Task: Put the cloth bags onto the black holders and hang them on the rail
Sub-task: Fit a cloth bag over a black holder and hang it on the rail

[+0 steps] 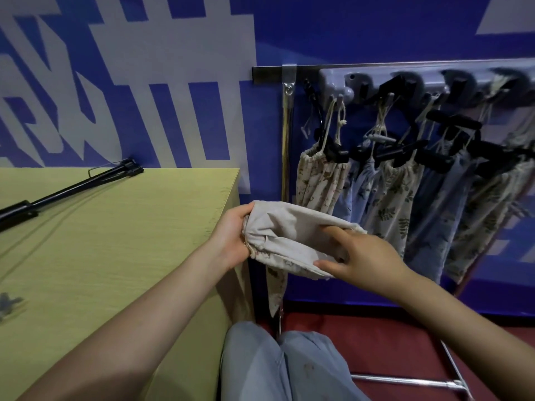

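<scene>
Beside the table [115, 227] | bag [289, 235] gripped at one end by left hand [231, 238], pinched by right hand [362, 256] | holder [72, 186] laid on table | filled bags [390, 192] hung on rail [405, 68] behind.

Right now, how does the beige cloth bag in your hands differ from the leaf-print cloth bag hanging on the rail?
The beige cloth bag lies crumpled sideways, gripped by left hand and right hand; the leaf-print cloth bag hangs upright. The held one has no black holder; the hung one has. Both are pale drawstring fabric.

Black holder [69, 189] cut off at left edge.
</scene>
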Demonstrator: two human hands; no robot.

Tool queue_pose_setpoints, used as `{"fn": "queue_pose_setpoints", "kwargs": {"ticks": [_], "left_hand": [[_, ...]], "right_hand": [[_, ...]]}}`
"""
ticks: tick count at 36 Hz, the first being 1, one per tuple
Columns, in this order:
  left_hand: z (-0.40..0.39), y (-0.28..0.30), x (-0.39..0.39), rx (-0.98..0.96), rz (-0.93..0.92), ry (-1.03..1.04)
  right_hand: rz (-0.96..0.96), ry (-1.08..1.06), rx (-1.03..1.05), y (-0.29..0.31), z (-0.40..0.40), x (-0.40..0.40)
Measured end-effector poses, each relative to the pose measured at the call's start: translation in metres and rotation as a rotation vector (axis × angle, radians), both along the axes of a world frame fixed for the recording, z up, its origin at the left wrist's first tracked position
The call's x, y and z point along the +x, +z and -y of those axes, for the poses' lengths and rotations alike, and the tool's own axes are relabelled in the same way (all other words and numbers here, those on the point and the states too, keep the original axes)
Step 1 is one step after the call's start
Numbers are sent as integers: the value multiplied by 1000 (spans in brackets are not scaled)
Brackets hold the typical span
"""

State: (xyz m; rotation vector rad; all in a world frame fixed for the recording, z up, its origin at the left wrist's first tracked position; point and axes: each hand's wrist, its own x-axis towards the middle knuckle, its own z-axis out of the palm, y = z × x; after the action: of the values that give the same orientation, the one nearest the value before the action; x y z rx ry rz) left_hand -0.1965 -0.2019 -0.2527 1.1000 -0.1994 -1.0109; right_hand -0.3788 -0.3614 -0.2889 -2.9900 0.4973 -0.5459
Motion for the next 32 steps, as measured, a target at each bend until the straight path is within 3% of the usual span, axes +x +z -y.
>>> {"fn": "queue_pose_setpoints", "kwargs": {"ticks": [6, 10, 13, 15, 21, 27, 32], "left_hand": [[2, -1, 4, -1, 43, 66], [4, -3, 4, 4, 49, 115], [1, 1, 11, -11, 39, 171], [-2, 4, 21, -22, 40, 227], [-13, 20, 33, -58, 45, 370], [-36, 75, 54, -303, 87, 504], [-78, 133, 68, -402, 244, 621]], "right_hand": [[-124, 67, 175, -7, 13, 12], [-119, 151, 497, -17, 24, 29], [114, 170, 876, -8, 16, 36], [290, 178, 979, 3, 6, 42], [197, 349, 635, 16, -30, 57], [560, 352, 682, 68, -47, 96], [749, 408, 518, 136, -68, 143]]}}
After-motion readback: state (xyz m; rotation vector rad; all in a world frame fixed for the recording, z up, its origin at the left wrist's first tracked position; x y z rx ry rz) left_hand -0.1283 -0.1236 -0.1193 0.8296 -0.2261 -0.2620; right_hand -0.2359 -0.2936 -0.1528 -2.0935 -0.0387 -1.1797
